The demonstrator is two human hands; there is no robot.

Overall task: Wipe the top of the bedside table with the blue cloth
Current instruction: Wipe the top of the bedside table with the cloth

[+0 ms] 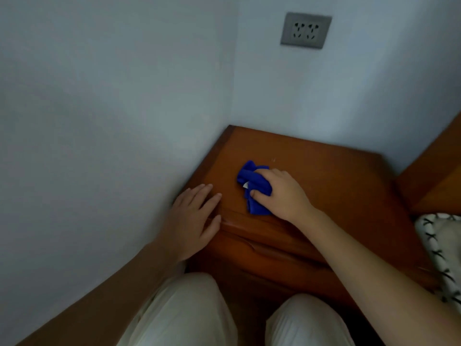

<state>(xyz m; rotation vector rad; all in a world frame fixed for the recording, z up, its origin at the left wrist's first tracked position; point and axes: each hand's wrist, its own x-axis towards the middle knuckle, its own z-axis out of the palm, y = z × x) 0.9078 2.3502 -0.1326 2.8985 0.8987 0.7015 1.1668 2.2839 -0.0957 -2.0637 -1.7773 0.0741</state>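
A bunched blue cloth [253, 186] with a small white tag lies on the brown wooden top of the bedside table [324, 171], near its front left part. My right hand [282, 193] grips the cloth, fingers curled over it and thumb pressed against its near side. My left hand [194, 216] rests flat with straight fingers on the table's front left corner, beside the wall.
White walls meet in a corner behind the table, with a grey power socket [305, 29] high on the right wall. A wooden bed frame [434, 176] and patterned bedding [439, 243] lie to the right. My knees in pale trousers [189, 313] are just in front of the table.
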